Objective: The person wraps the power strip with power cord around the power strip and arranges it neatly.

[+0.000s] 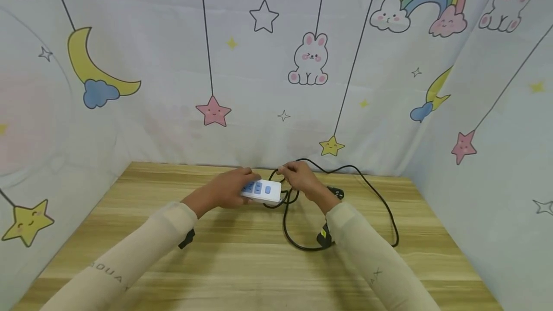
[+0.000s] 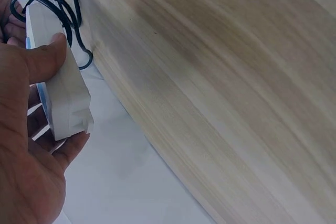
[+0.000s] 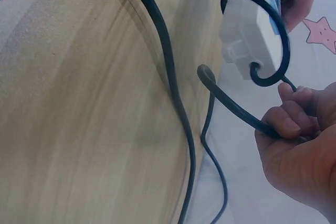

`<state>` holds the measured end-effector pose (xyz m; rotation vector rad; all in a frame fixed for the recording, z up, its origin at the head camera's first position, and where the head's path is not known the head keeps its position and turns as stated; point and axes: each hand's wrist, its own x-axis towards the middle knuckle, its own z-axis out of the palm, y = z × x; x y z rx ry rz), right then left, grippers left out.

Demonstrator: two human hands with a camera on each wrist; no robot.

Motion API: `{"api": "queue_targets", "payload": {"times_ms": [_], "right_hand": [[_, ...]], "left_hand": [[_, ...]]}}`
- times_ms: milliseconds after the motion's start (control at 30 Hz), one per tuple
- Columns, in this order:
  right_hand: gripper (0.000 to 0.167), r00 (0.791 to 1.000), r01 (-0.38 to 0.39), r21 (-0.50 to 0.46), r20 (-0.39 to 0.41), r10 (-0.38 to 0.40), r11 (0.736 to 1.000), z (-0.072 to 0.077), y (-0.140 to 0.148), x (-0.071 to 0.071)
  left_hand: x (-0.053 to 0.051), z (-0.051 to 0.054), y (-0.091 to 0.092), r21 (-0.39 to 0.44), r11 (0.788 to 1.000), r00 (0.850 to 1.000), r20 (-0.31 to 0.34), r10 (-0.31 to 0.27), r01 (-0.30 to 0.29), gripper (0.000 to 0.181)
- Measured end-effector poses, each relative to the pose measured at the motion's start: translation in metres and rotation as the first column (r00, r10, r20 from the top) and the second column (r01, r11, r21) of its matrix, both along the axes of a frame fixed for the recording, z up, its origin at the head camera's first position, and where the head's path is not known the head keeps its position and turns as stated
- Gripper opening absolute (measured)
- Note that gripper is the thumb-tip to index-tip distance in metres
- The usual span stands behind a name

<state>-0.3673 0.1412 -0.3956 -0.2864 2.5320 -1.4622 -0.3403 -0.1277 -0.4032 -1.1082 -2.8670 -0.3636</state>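
Observation:
A white power strip (image 1: 271, 189) with blue sockets is held above the table in my left hand (image 1: 231, 187). In the left wrist view, the left thumb (image 2: 50, 59) lies along one side of the strip and the fingers wrap the other. My right hand (image 1: 302, 179) pinches the black cord (image 3: 239, 111) just beyond the strip's end. The cord leaves the strip's end face and makes a small loop around it, as the right wrist view shows. Part of the cord is hidden within the right hand's curled fingers.
Loose cord (image 1: 380, 198) loops over the wooden table (image 1: 242, 263) on the right. A black plug-like piece (image 1: 336, 192) and a black object with a yellow mark (image 1: 324, 236) sit by the right forearm. A printed cloth backdrop (image 1: 259, 76) stands behind the table and at its sides.

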Motion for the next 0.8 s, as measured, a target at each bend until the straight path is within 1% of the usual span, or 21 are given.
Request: {"api": "queue_targets", "payload": {"times_ms": [167, 333, 500, 600, 667, 800], "right_hand": [[0.040, 0.998, -0.025, 0.016, -0.064, 0.026, 1.000, 0.006, -0.003, 0.002], [0.040, 0.994, -0.047, 0.036, -0.097, 0.051, 0.998, 0.014, -0.006, 0.008], [0.041, 0.988, -0.078, 0.043, -0.131, 0.083, 0.996, 0.019, -0.012, 0.016], [0.041, 0.979, -0.112, 0.048, -0.164, 0.119, 0.993, 0.020, -0.015, 0.022], [0.040, 0.972, -0.145, 0.054, -0.177, 0.152, 0.988, 0.020, -0.017, 0.026], [0.039, 0.959, -0.207, 0.079, -0.181, 0.218, 0.975, 0.020, -0.020, 0.033]], "left_hand": [[0.002, 0.000, 0.000, -0.003, 1.000, 1.000, 0.001, 0.016, -0.016, 0.068], [0.003, 0.000, 0.000, -0.004, 0.998, 0.998, -0.002, 0.060, -0.060, 0.070], [0.002, -0.003, 0.001, -0.009, 0.994, 0.993, -0.053, 0.104, -0.105, 0.070], [0.001, -0.004, 0.002, -0.014, 0.991, 0.988, -0.084, 0.130, -0.132, 0.071], [0.001, -0.004, 0.003, -0.010, 0.988, 0.984, -0.093, 0.152, -0.154, 0.072], [0.000, -0.005, 0.005, -0.003, 0.982, 0.977, -0.107, 0.186, -0.188, 0.073]]}}
